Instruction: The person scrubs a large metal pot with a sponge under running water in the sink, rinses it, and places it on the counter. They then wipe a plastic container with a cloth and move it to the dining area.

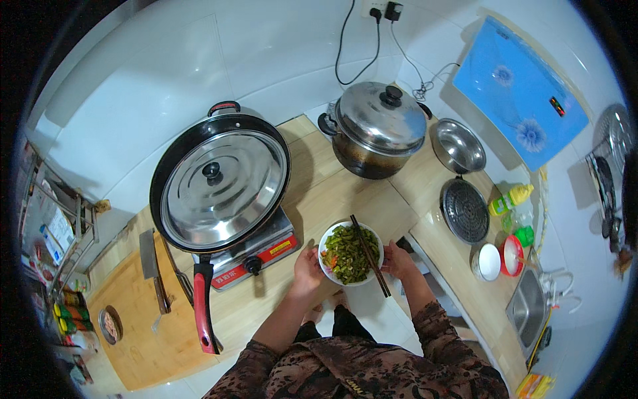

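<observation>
A white bowl [325, 275] full of chopped green vegetables [349, 252], with a few orange bits, is held level between both hands near the counter's front edge. My left hand [308, 268] grips its left rim, and my right hand [398, 260] grips the right rim. A pair of dark chopsticks [370, 254] lies across the bowl's right side, the ends sticking out past the rim. To the left, a large black wok [158, 199] with a steel lid [224, 194] inside its rim rests on a portable gas stove [254, 259].
A lidded steel pot [381, 134] stands at the back, beside a steel basin [458, 146] and a black perforated disc [465, 211]. A cleaver [152, 269] and small dish [110, 324] lie on the wooden board [144, 354]. Right are a white bowl [488, 262] and sink [527, 311].
</observation>
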The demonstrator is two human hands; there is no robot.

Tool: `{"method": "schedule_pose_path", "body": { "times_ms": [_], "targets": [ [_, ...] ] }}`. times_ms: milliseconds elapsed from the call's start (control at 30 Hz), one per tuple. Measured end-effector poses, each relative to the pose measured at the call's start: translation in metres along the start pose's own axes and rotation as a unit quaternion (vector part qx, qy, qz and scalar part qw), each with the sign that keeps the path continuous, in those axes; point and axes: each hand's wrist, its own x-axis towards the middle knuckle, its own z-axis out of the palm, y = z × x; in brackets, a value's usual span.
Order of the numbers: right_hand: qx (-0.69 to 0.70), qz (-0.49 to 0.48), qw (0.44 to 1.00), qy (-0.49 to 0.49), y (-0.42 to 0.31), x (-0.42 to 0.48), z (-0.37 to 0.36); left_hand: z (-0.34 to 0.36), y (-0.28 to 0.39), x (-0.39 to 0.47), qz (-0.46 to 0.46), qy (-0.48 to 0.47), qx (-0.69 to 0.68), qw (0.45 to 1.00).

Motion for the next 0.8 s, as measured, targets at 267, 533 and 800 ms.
{"method": "schedule_pose_path", "body": {
  "times_ms": [267, 533, 800],
  "targets": [
    [-0.046, 0.015, 0.999, -0.025, -0.049, 0.062, -0.018, 0.024, -0.01, 0.04, 0.019, -0.023, -0.133, 0.991],
    [-0.089, 0.035, 0.995, -0.025, -0.087, 0.103, -0.018, 0.042, -0.003, 0.063, 0.052, 0.017, -0.125, 0.991],
    [-0.148, -0.018, 0.981, -0.123, -0.107, 0.134, -0.034, 0.028, -0.017, 0.056, 0.129, 0.076, -0.059, 0.987]
  ]
}}
